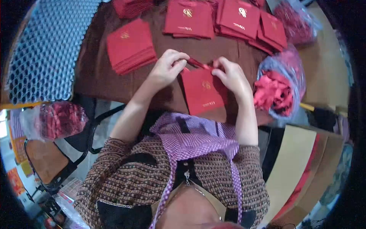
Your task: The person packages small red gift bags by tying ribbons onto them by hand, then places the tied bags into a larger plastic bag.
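Observation:
A red square pouch or bag (205, 91) with gold printing lies on the brown cloth in front of me. Along its top edge runs a dark red ribbon (196, 63). My left hand (169, 66) pinches the ribbon's left part between thumb and fingers, just above the pouch's upper left corner. At the upper right corner, my right hand (228, 74) has thumb and forefinger closed on the ribbon's other part. Whether the right fingers also grip the pouch's edge is too small to tell.
Stacks of red pouches stand at the left (131, 45), top middle (189, 19) and top right (238, 19). An open plastic bag of red pieces (276, 91) sits at the right. Blue mesh (49, 45) covers the far left. Chair (45, 160) at lower left.

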Available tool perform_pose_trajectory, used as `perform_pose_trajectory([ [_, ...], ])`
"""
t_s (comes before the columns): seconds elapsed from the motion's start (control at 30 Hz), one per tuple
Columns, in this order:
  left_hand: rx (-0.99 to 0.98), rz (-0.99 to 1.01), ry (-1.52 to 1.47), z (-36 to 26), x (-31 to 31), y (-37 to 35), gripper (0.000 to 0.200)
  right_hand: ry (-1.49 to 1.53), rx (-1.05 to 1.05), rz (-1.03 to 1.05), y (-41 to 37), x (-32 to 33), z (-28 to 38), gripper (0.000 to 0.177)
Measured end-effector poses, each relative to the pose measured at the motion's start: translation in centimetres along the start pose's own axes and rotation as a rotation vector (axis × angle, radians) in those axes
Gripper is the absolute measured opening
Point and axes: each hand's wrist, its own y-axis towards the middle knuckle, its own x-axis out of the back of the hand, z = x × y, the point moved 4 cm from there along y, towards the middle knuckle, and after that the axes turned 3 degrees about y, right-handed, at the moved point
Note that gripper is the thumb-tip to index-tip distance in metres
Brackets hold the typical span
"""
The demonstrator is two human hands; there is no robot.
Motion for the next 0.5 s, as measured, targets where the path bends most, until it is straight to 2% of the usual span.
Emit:
perform_pose_trajectory([
  [0.07, -0.005, 0.094, 0.056, 0.5, -1.4, -0.5, 0.020, 0.005, 0.003, -0.001, 0.1, -0.1, -0.1, 0.020],
  [0.13, 0.167, 0.282, 0.118, 0.8, -2.2, -0.8, 0.024, 0.018, -0.010, -0.005, 0.1, -0.1, -0.3, 0.020],
  [0.2, 0.128, 0.309, 0.063, 0.8, -2.6, -0.9, 0.028, 0.032, -0.003, -0.020, -0.1, 0.0, -0.4, 0.019],
  [0.27, 0.162, 0.325, -0.097, 0.2, -2.4, -1.1, 0.027, -0.042, -0.008, -0.073, 0.0, 0.1, -0.5, 0.018],
  [0.33, 0.185, 0.355, -0.129, 0.7, -2.4, -1.4, 0.025, -0.010, -0.010, -0.063, 0.0, 0.0, -0.7, 0.018],
  [0.4, 0.037, 0.320, -0.110, 1.2, -2.2, -1.3, 0.020, 0.044, 0.013, -0.070, 0.3, 0.3, -0.2, 0.016],
  [0.43, -0.043, 0.363, -0.026, 0.9, -2.1, -1.0, 0.017, 0.050, 0.065, -0.083, 0.4, 0.0, -0.4, 0.014],
  [0.47, -0.191, 0.371, -0.020, 0.3, -2.1, -0.9, 0.016, 0.029, 0.086, -0.129, 0.1, 0.5, 0.8, 0.013],
  [0.5, -0.135, 0.391, -0.008, -0.2, -2.0, -0.9, 0.016, 0.004, 0.152, -0.121, 0.4, 0.2, 0.4, 0.015],
])
